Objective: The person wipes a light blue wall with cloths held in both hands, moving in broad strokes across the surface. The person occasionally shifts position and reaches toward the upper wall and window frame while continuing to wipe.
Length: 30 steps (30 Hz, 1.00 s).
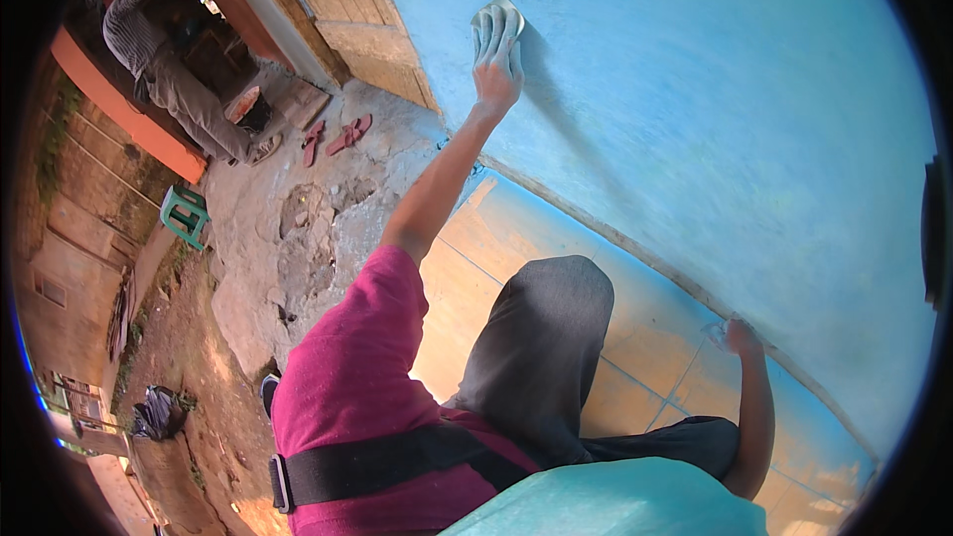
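Observation:
High on the light blue wall (675, 69), my left hand (498, 60) presses a pale, flat pad (511, 13) against the surface. Its fingers lie over the pad and are coated in whitish dust. Whether the pad is a sponge or folded sandpaper is not clear. My right hand (740, 335) is low down on the right, close to the wall's foot and just above the tiled floor (635, 362). Its fingers are closed around something small and whitish (715, 332), too indistinct to name.
A wooden door (357, 15) adjoins the wall. Pink sandals (348, 134) lie on the rough concrete (253, 258), with a green stool (185, 216) farther left. Another person (164, 60) stands in a doorway beside a bucket (248, 109). My bent knee (551, 308) rises over the tiles.

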{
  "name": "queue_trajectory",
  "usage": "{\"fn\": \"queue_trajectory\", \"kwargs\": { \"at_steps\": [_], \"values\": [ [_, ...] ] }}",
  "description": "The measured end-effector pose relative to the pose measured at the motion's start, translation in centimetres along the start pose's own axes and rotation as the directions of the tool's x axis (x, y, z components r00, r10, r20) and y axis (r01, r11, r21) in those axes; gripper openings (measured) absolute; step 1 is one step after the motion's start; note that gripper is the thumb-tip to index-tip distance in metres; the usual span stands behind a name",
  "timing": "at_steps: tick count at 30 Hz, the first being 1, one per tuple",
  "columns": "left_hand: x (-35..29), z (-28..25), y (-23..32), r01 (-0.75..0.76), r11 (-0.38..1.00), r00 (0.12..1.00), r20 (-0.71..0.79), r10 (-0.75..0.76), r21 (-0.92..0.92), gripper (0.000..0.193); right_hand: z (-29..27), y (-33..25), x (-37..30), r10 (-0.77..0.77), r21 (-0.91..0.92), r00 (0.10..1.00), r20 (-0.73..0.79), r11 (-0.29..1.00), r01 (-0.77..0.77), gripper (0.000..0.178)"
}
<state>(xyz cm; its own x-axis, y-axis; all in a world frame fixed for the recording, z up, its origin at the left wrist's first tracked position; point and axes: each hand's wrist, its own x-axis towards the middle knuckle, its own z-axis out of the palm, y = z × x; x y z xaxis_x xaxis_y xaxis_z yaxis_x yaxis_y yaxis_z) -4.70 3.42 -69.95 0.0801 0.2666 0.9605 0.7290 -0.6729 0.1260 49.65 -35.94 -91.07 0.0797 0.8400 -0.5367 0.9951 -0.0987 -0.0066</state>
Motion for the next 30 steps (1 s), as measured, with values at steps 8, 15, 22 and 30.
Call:
{"fn": "queue_trajectory", "kwargs": {
  "at_steps": [8, 15, 22, 30],
  "values": [
    [2.5, 0.7, 1.5, 0.163, 0.985, 0.982, -0.089, -0.168, -0.064, 0.050, 0.7, 0.9, 1.0, 0.034, 0.002, 0.999, 0.019, 0.999, -0.034, 0.046],
    [2.9, 0.1, 3.9, -0.154, 0.988, 0.987, 0.051, 0.154, 0.003, 0.047, 0.2, -0.1, 0.0, 0.003, -0.008, 0.999, -0.041, 1.000, -0.003, 0.049],
    [4.0, -0.1, -1.6, 0.276, 0.955, 0.956, -0.074, -0.284, -0.106, 0.047, 3.3, 2.4, 1.6, -0.067, -0.054, 0.981, -0.183, 0.997, 0.058, 0.052],
    [5.2, 0.1, 3.4, -0.023, 0.999, 0.998, -0.057, 0.025, 0.025, 0.049, 1.2, 0.8, 2.0, -0.020, 0.026, 1.000, 0.021, 0.999, 0.019, 0.048]
  ]
}}
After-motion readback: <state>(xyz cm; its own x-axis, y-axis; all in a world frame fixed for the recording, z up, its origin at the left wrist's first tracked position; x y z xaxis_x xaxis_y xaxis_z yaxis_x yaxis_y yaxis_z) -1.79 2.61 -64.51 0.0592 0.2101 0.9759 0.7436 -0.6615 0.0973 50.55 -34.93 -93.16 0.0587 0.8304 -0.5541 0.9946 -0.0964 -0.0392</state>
